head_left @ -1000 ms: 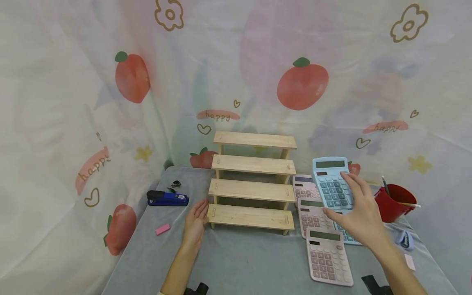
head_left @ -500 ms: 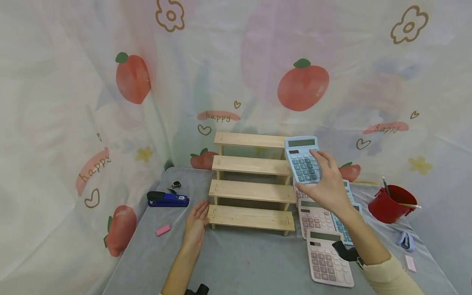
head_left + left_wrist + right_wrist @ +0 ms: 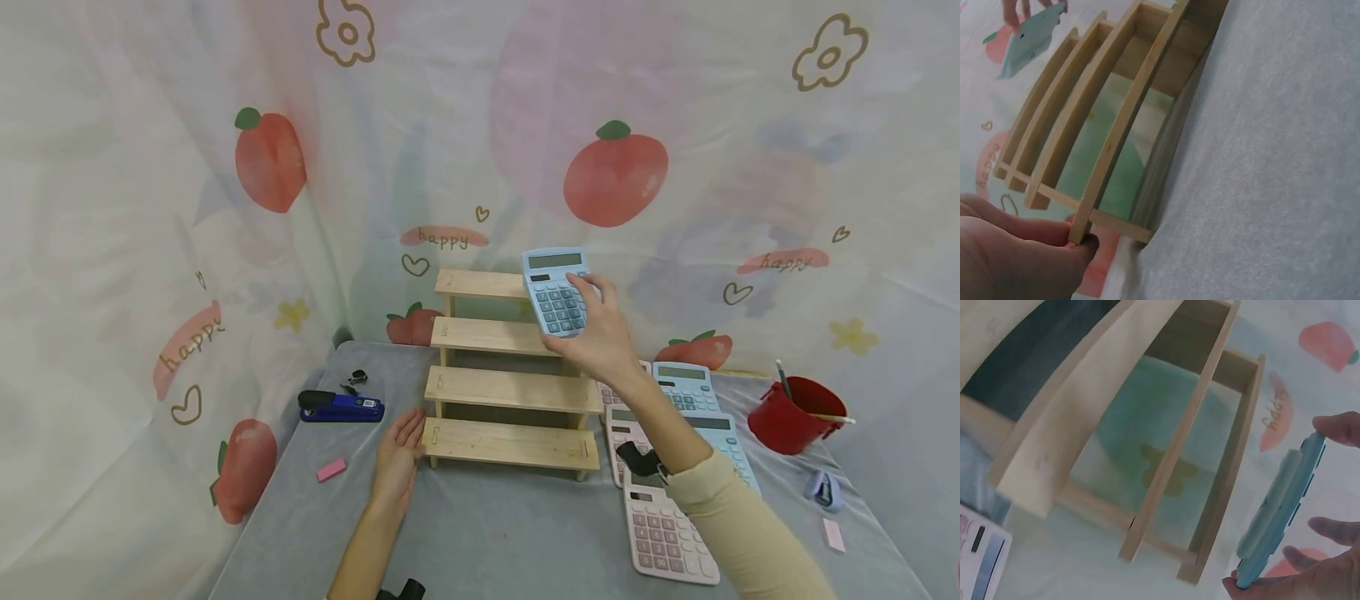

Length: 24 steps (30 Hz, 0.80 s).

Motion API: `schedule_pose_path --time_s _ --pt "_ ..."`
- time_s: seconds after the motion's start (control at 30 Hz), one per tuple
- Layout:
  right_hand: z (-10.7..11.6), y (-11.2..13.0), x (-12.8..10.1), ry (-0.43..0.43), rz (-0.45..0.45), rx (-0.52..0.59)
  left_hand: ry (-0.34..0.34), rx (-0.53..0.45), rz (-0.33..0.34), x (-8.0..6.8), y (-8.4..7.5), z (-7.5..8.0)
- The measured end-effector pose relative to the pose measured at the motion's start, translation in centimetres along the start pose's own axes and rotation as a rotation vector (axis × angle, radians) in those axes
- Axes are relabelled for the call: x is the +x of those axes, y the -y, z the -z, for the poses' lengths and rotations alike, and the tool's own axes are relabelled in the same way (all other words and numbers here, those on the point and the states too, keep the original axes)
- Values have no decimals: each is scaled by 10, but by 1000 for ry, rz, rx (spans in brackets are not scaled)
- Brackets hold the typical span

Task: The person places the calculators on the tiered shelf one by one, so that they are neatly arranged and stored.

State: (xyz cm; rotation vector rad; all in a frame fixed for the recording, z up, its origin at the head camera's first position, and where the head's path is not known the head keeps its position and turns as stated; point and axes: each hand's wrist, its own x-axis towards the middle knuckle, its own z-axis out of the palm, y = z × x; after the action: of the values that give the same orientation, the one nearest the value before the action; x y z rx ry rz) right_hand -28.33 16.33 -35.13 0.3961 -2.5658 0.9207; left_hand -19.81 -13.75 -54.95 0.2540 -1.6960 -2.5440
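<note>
backdrop (image 3: 450,100): thin pale sheet, faint creases, printed with red fruit, hearts, and "happy" in script. table cover (image 3: 510,533): soft grey-blue cloth, a bit napped. on it sits the wooden stand (image 3: 510,386), four flat steps of pale bare timber, visible grain, square edges, open gaps between boards.

my left hand (image 3: 397,458) pinches the left end of the lowest board. my right hand (image 3: 603,337), below a cream sleeve (image 3: 738,517), grips a blue calculator (image 3: 553,300) by its edges, thumb at the lower end, fingers higher up. it's up in front of the top step's right half, apart from the wood. thin rounded slab, raised keys, dark display strip.

pink calculators (image 3: 670,542) and two more in blue (image 3: 712,425) overlap right of the stand, same smooth casing. then the red bucket (image 3: 780,425), round, glossy, pencil (image 3: 783,379) leaning out. blue stapler (image 3: 341,407), black top, far left. pink block (image 3: 331,470) near it. smallest: black bits (image 3: 358,377) behind the stapler, too small to make out.
</note>
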Motion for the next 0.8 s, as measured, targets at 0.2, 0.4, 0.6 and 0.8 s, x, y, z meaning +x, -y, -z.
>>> schedule_pose_path --time_s 0.2,0.4,0.6,0.8 --pt "-27 22 22 14 -3 37 2 -2 -10 0 -1 0" --pt "-56 46 42 29 -9 21 -4 4 -10 -1 1 -1" --pt "-85 65 58 34 -20 -44 -7 3 -21 -2 0 -3" --pt "-109 79 68 10 -56 -123 0 14 -24 -4 -1 -2"
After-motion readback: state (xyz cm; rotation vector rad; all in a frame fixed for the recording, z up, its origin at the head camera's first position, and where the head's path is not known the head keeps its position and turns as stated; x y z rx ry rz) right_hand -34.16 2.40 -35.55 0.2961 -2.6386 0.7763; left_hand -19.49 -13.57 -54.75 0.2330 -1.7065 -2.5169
